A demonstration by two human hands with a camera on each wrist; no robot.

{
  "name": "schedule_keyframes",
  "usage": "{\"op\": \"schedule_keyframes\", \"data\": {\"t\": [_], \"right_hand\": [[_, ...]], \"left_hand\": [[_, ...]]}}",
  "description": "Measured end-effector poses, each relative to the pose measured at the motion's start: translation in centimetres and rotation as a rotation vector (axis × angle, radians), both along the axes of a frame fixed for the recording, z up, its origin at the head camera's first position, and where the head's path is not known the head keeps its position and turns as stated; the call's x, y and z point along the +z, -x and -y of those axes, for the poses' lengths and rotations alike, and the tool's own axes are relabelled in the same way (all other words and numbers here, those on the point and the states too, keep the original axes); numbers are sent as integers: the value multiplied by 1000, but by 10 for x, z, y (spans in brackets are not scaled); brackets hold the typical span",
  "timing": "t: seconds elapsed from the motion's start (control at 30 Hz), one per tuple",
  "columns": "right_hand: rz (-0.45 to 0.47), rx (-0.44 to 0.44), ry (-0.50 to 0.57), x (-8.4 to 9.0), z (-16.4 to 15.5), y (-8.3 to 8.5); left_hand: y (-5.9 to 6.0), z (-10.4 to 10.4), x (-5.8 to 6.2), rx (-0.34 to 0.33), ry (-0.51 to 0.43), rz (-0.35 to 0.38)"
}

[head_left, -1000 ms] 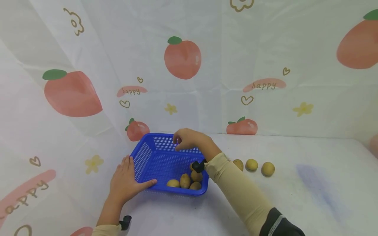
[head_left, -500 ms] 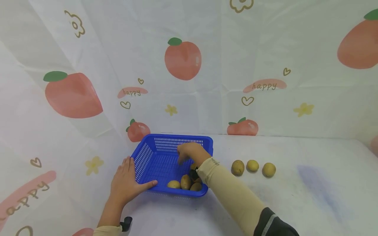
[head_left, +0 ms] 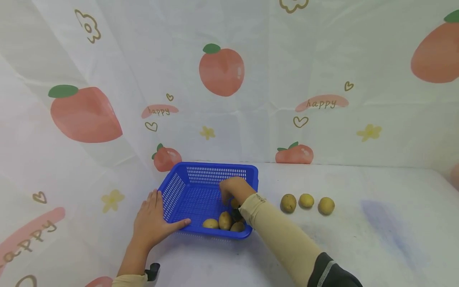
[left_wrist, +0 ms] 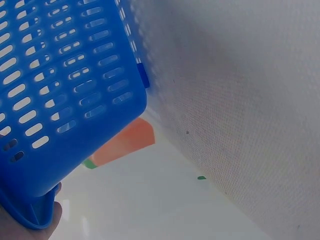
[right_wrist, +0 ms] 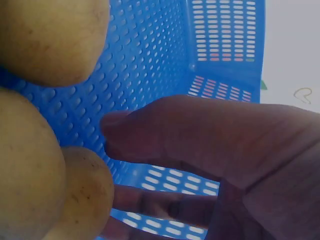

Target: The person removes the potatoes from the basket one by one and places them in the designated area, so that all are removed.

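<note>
Blue basket (left_wrist: pixel 65 90) corner rests against a fingertip (left_wrist: pixel 50 220).

My right hand (head_left: pixel 232 189) is down inside the blue basket (head_left: pixel 179 187), and its far wall and right wall stand close around my fingers. Potatoes (head_left: pixel 224 220) crowd the near right corner just below my wrist, so that corner is blocked. In the right wrist view they fill the left side, close to my thumb (right_wrist: pixel 165 132). The basket floor to the left lies bare as far as the left wall. My left hand (head_left: pixel 152 223) lies flat against the basket's left near corner and closes that side. On the table (head_left: pixel 358 239), three potatoes (head_left: pixel 306 202) sit in a row to the right of the basket; the cloth in front of them is open.
</note>
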State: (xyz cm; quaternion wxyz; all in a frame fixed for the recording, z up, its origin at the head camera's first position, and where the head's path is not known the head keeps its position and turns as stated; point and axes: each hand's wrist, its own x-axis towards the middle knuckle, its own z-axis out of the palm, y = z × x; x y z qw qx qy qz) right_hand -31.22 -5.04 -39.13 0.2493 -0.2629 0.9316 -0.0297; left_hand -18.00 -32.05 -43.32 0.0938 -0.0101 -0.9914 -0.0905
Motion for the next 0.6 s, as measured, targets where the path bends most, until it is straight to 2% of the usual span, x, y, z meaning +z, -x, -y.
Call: {"op": "schedule_keyframes", "data": {"t": [0.3,0.47,0.6], "right_hand": [[-10,36,-163,2,2,0],[2,63,-137,-6,-2,4],[30,53,-93,-9,-5,5]], "left_hand": [[-1,0,1,-2,6,-15],[0,0,-1,-6,3,-17],[0,0,-2,-3,6,-9]]}}
